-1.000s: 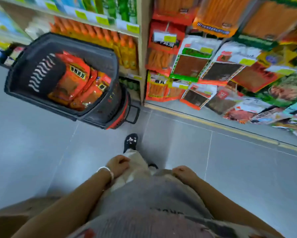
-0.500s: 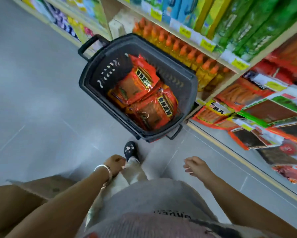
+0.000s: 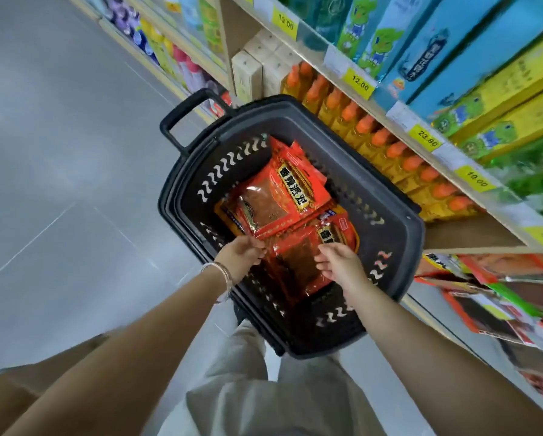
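- Gripping from both sides: left hand (image 3: 242, 254) pinches the near packet (image 3: 298, 269) at its left edge, right hand (image 3: 339, 262) curls its fingers onto the right edge.
- Packet lies flat between the hands, both equally near, with its long axis running away from the person.
- Glossy, crinkly red film with a clear window.
- Far packet (image 3: 282, 196) overlaps it just beyond.
- Both sit in the black slotted plastic basket (image 3: 169, 196).
- Orange-capped bottles (image 3: 374, 136) on a shelf to the right.

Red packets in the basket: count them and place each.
2 in plain view: the upper packet in the far half of the basket, the lower packet nearer, between the left hand and right hand. Red edges beneath suggest more hidden.
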The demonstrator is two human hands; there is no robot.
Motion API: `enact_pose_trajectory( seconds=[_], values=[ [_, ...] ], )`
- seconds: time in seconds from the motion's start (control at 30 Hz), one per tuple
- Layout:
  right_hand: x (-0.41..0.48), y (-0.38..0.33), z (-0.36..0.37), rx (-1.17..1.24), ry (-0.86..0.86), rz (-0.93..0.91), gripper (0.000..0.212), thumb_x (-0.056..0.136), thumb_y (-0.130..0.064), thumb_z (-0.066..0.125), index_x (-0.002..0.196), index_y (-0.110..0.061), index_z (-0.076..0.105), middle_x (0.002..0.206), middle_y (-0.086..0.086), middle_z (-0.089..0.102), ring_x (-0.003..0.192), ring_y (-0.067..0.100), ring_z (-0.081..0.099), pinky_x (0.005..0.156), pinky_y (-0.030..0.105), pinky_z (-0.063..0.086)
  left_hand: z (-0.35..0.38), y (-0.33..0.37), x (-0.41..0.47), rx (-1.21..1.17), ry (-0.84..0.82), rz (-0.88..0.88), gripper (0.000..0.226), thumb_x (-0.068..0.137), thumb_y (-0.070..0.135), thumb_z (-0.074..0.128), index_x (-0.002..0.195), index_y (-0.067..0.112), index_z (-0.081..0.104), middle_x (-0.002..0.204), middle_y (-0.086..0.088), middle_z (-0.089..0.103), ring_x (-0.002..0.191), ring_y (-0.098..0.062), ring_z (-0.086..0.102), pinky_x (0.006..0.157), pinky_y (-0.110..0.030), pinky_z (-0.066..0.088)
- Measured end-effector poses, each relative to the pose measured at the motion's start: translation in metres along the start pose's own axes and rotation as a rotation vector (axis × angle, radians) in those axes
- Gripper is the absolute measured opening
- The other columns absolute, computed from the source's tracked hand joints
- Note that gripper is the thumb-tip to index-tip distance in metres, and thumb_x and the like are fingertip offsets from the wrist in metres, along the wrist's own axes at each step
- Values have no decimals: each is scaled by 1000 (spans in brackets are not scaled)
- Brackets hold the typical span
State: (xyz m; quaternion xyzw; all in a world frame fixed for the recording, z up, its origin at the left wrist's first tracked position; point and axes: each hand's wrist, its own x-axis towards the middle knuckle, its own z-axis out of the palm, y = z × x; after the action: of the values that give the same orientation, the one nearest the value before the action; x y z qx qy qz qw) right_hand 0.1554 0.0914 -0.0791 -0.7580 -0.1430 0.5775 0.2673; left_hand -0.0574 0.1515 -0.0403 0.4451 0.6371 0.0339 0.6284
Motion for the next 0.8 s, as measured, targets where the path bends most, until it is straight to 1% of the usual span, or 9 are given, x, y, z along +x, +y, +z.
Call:
enact_pose_trajectory(
  seconds=[0.07,0.2,0.27,0.3,0.37,0.43,0.57,0.7,0.8],
  values=[
    [29,-1,4,2,47,21,10,92,-28,60,97,-21,63,83,-3,68,73,9,64,61,21,48,4,-1,21,-58,24,-23,16,95,14,46,102,22,58,100,5,66,97,-11,63,89,-32,49],
    [87,-5,16,-1,158,38,6,91,-30,61,89,-25,60,80,-3,66,68,8,60,60,21,48,13,-11,53,-140,106,-66,16,93,15,49,97,24,61,102,1,68,94,-11,63,87,-30,48],
    [112,-10,23,6,192,46,12,91,-34,61,90,-22,59,84,-1,64,70,11,58,63,25,46,16,-16,66,-131,99,-83,15,92,15,50,95,25,61,104,-1,67,94,-15,62,88,-32,48],
    [123,-11,25,5,199,49,19,90,-37,61,96,-19,60,89,1,62,72,13,57,65,26,46,17,-17,72,-145,86,-98,14,93,15,50,94,25,60,103,-1,67,90,-13,62,86,-29,49],
    [140,-17,29,-3,210,54,30,87,-43,63,103,-18,60,95,1,61,75,14,55,66,27,45,19,-19,82,-194,79,-129,11,94,15,50,96,20,60,102,-1,65,80,-7,61,68,-15,49],
    [147,-24,31,14,213,36,22,85,-43,66,92,-25,58,96,-1,64,80,15,58,73,31,49,21,-21,89,-227,106,-154,11,94,15,50,95,18,60,100,-1,66,80,-9,63,60,-12,46],
    [138,-39,33,-54,224,-124,9,87,-33,66,85,-27,60,93,-4,67,88,17,63,89,40,52,22,-23,91,-245,178,-132,15,93,19,49,88,29,59,98,2,67,86,-15,62,68,-23,46],
    [99,-45,28,-140,97,-305,7,87,-38,64,86,-32,61,86,-12,71,83,3,67,86,36,53,19,-21,85,-313,201,-72,9,92,20,54,97,27,58,100,2,66,86,-12,64,78,-26,48],
    [64,-51,21,127,-119,-194,27,75,-46,72,99,-37,65,104,-14,71,100,3,66,96,32,47,7,-12,77,-365,243,-15,30,91,31,57,118,21,52,112,4,63,89,0,64,73,-18,52]
  ],
)
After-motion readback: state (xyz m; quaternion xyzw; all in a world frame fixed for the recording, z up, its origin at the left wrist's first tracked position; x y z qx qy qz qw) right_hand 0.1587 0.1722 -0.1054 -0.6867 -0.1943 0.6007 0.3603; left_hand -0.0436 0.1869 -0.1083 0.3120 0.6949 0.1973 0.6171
